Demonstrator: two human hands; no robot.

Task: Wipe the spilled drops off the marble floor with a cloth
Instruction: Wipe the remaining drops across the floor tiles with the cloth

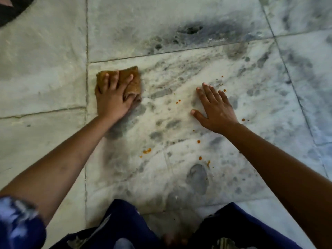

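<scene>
A folded brown cloth [132, 81] lies on the marble floor [179, 112] at the left edge of a grey-veined slab. My left hand [113, 97] presses flat on top of it, fingers spread over the fabric. My right hand [213, 106] rests palm down on the bare marble to the right, fingers apart, holding nothing. Small orange-red drops dot the slab: a pair [178, 101] between my hands, one [224, 90] by my right fingertips, a smear [147, 150] lower down, and more [200, 158] near my knees.
My knees in dark blue cloth [129, 221] sit at the bottom edge. A dark curved object [10, 9] shows at the top left corner. Dark grey veining [190, 30] marks the slab beyond. Tile joints run left of the cloth and above it.
</scene>
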